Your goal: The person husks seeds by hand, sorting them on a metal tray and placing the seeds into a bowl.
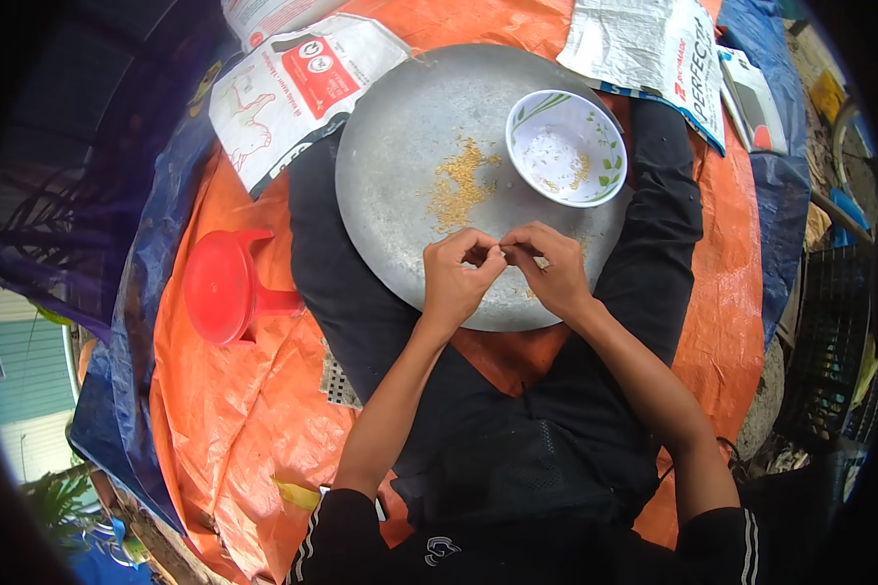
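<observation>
My left hand (458, 276) and my right hand (554, 270) meet over the near part of a round grey metal tray (385, 146). Thumb and forefinger are pinched together on each hand, fingertips almost touching. Whatever is between them is too small to make out. Just beyond my left hand, a loose heap of golden-brown grains (461, 185) is spread on the tray. A white bowl (600, 141) with green leaf patterns stands on the tray's right side, with small pale bits and a few golden grains inside. The tray rests across my legs.
An orange tarp (224, 419) lies underneath, with a blue tarp (161, 234) around it. To the left, a red plastic stool (219, 288) lies on its side. Printed sacks lie beyond: one left (302, 88), one right (654, 58). A black crate (829, 331) stands far right.
</observation>
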Tool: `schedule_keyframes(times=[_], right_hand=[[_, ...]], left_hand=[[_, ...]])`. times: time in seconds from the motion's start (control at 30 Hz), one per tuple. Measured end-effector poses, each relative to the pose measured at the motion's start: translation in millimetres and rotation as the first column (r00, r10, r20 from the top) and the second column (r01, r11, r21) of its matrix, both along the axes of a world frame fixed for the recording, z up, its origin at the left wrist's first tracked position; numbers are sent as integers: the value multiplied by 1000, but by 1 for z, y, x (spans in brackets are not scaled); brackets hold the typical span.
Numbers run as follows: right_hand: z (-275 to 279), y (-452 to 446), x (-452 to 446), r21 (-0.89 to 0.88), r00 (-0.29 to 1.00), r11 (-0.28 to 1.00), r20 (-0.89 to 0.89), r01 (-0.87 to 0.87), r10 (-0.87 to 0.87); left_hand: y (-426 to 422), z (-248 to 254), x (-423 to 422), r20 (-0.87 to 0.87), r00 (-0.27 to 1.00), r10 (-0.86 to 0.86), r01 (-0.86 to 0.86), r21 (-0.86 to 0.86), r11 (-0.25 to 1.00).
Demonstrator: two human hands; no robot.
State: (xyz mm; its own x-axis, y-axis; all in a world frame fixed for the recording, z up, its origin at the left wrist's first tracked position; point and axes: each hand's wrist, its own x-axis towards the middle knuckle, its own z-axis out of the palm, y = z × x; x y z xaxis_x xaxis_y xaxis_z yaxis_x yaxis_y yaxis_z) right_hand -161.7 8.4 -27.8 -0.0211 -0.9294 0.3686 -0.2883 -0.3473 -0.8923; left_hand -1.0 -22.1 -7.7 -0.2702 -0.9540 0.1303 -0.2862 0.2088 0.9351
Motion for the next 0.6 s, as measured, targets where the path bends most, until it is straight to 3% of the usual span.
schedule_keyframes(times=[0.27, 0.37, 0.6], right_hand=[[3, 0, 0, 8, 1000, 1000, -24, 11, -11], [10, -1, 0, -78, 994, 997, -110, 7, -16], [1, -1, 1, -14, 1000, 1000, 3, -14, 14]], left_hand=[[-4, 0, 2, -26, 999, -24, 25, 45, 999], [-7, 0, 3, -7, 998, -55, 55, 30, 998], [-9, -3, 7, -45, 989, -139, 143, 84, 986]])
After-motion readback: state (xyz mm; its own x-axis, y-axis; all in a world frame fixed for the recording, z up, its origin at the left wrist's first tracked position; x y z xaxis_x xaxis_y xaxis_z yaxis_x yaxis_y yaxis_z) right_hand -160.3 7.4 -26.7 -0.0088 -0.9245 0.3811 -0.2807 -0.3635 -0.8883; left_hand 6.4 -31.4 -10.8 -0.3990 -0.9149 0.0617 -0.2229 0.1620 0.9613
